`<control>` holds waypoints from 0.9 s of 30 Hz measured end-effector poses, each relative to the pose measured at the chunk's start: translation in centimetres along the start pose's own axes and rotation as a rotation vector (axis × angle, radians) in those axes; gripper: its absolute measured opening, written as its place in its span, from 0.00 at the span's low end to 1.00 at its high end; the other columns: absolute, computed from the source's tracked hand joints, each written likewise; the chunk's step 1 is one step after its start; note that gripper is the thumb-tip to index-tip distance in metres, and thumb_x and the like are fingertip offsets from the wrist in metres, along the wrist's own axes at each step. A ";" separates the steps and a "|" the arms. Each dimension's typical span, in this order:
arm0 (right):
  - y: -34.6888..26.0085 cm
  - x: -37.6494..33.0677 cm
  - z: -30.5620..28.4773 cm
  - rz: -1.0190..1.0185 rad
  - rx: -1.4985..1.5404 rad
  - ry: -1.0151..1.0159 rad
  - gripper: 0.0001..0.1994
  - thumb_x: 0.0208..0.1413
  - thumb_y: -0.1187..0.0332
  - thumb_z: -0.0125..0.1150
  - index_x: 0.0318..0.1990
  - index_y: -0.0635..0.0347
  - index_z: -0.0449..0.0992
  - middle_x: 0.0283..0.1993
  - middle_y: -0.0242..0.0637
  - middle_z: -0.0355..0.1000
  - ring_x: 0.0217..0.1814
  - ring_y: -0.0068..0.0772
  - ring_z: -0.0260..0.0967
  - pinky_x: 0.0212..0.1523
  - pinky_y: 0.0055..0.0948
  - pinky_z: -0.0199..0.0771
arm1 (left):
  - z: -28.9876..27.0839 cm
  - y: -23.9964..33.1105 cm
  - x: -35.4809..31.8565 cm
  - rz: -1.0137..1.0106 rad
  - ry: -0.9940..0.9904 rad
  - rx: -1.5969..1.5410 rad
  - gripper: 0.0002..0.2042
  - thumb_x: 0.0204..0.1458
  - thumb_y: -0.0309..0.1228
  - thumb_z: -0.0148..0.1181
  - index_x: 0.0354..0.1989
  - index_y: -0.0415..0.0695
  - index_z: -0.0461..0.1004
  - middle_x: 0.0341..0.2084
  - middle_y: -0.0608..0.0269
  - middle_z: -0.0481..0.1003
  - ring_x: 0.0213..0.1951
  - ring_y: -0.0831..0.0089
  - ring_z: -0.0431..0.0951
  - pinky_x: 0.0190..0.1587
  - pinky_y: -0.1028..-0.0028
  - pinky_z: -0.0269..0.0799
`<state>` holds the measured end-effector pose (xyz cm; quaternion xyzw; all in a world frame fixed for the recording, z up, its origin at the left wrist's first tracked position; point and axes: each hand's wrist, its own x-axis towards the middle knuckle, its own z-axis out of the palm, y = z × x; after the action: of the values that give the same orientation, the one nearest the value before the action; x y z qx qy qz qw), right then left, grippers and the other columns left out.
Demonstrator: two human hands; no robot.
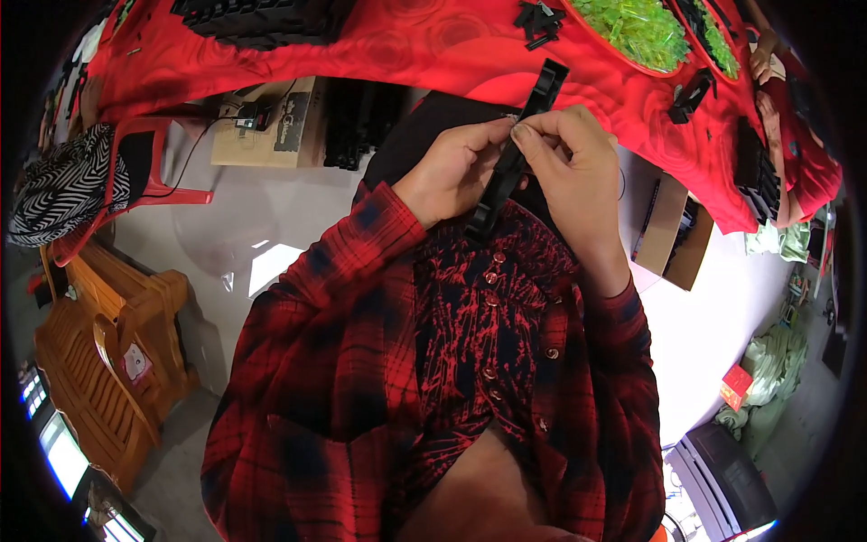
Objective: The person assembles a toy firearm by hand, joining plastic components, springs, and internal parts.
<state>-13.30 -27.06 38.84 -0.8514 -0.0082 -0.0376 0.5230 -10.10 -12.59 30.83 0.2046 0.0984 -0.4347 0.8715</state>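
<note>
A long black plastic strip-like part slants between my hands, its far end raised toward the red-covered table and its near end close to my shirt. My left hand is wrapped round its middle from the left. With thumb and forefinger pinched together, my right hand presses at the strip's upper middle. Whether a smaller piece sits in that pinch is hidden by the fingers. Above the strip on the table lies a small heap of black pieces.
The red tablecloth bears stacked black parts, a tray of green translucent pieces and a black part. Below are cardboard boxes. A red chair and wooden bench stand left. Another person's arm is at right.
</note>
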 end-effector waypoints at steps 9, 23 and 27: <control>0.5 -0.2 0.1 -0.121 -0.093 0.106 0.04 0.52 0.77 0.67 0.33 0.69 0.78 0.27 0.34 0.70 0.22 0.18 0.66 0.22 0.20 0.63 | -0.8 -0.2 0.2 0.001 -0.053 -0.017 0.12 0.66 0.33 0.45 0.48 0.40 0.73 0.40 0.61 0.78 0.39 0.70 0.80 0.45 0.68 0.77; 1.2 -0.4 0.5 -0.304 -0.532 0.199 0.04 0.51 0.71 0.68 0.30 0.59 0.79 0.24 0.30 0.68 0.26 0.27 0.65 0.38 0.29 0.59 | -0.3 -0.2 -0.3 -0.001 -0.057 -0.085 0.10 0.63 0.29 0.46 0.47 0.39 0.72 0.39 0.61 0.77 0.38 0.71 0.79 0.44 0.70 0.77; 1.4 -0.6 0.8 -0.288 -0.563 0.216 0.04 0.50 0.69 0.67 0.29 0.54 0.77 0.29 0.32 0.70 0.32 0.37 0.65 0.45 0.35 0.55 | 0.3 -0.6 -0.4 0.063 0.050 -0.009 0.11 0.62 0.26 0.44 0.48 0.39 0.71 0.38 0.60 0.77 0.37 0.70 0.79 0.42 0.70 0.78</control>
<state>-13.73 -26.92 37.20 -0.9437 -0.0623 -0.2020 0.2544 -10.83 -12.74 31.06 0.2143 0.1157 -0.4012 0.8830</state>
